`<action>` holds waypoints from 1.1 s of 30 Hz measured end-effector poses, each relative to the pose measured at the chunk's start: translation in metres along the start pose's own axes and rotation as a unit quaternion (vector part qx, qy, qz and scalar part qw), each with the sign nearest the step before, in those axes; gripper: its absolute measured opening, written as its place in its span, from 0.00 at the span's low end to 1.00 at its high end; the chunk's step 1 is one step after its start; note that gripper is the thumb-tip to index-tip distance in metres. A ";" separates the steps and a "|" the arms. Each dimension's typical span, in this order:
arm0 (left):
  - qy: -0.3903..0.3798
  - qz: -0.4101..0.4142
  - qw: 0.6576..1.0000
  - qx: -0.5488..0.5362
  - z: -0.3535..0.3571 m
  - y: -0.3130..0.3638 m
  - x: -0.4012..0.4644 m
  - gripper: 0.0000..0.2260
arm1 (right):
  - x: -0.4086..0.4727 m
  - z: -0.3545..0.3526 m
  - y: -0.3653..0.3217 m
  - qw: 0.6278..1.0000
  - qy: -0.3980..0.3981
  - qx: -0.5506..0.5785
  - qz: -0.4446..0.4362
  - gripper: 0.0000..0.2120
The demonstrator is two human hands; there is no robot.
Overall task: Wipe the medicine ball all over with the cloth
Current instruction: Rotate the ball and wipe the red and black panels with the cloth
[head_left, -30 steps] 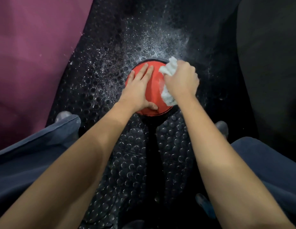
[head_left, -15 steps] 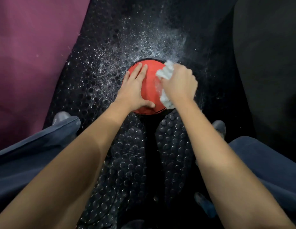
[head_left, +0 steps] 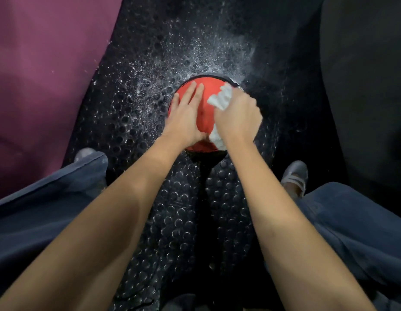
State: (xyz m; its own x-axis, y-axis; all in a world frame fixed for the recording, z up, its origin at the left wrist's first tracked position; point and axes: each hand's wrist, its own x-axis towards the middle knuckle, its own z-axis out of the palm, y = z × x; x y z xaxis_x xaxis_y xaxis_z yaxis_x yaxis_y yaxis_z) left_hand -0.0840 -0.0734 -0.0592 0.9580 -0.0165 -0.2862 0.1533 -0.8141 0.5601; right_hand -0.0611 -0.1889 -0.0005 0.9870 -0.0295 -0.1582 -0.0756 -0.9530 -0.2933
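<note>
Compared with the view a second earlier, the right hand [head_left: 237, 118] and its cloth [head_left: 219, 98] have shifted a little toward the left hand [head_left: 186, 117], narrowing the strip of bare red between them; the left hand has stayed planted in much the same place.

The medicine ball [head_left: 202, 108], red and round, rests on a black studded mat [head_left: 136, 122] directly ahead of the person, between the knees. Only its upper face shows; the underside and far side are hidden. Judged from its kind, the ball is heavy and dense, with a firm, slightly yielding skin that may be slick where damp. It is unlikely to roll under light rubbing, yet turning it over will probably need both palms spread wide on opposite flanks, not a fingertip pinch.

The left hand lies flat on the ball's left side, fingers straight and close together, pressing to steady it. The right hand is curled around the white cloth, which is bunched and pokes out above and below the fist; the cloth touches the ball's right upper face.

White specks are scattered over the mat in a fan beyond the ball; whether droplets or powder cannot be told. A maroon surface [head_left: 42, 75] lies to the left. Dark blue trouser legs [head_left: 38, 212] and grey shoes [head_left: 293, 173] frame the near edge.
</note>
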 end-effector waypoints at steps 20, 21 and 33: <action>-0.019 -0.023 0.999 -0.012 -0.008 0.003 0.003 0.59 | -0.005 0.009 0.022 0.996 0.037 0.046 0.061 0.10; -0.021 -0.030 0.999 -0.019 -0.009 0.003 0.002 0.59 | -0.007 0.010 0.019 0.998 0.030 0.047 0.041 0.10; -0.026 -0.064 0.997 -0.036 -0.012 -0.013 -0.014 0.58 | -0.026 0.030 0.000 0.989 0.084 0.008 -0.123 0.06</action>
State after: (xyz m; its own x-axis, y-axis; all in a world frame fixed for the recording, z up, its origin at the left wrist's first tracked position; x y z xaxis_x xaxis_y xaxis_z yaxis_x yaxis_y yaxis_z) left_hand -0.0962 -0.0555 -0.0531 0.9161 0.0539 -0.3973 0.2927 -0.7672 0.5707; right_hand -0.0914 -0.1797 -0.0244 0.9852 0.1525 0.0787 0.1698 -0.9327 -0.3181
